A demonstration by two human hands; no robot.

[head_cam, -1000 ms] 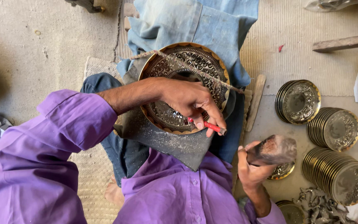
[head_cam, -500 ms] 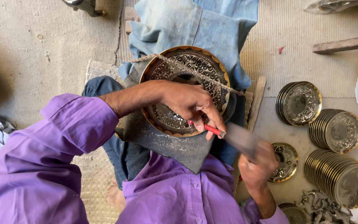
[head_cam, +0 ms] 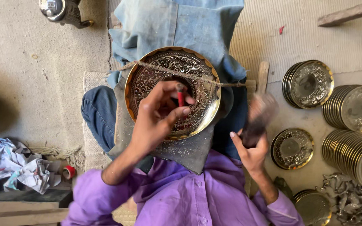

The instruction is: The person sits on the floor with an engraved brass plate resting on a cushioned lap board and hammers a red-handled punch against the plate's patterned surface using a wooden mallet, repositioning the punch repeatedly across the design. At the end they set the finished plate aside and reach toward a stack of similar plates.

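A round engraved brass plate rests on a dark pad over my lap, with a cord stretched across its upper part. My left hand is over the plate's middle and pinches a short red-wrapped chisel with its tip on the metal. My right hand is just right of the plate and grips a dark hammer, which is raised and blurred by motion.
Stacks of similar engraved plates stand at the right, with a single plate beside them. Metal scraps lie at the bottom right. Crumpled paper and a red tape roll are at the left.
My left hand moved the chisel from the plate's lower right rim to its middle. My right hand swung the hammer down and back up beside the plate.
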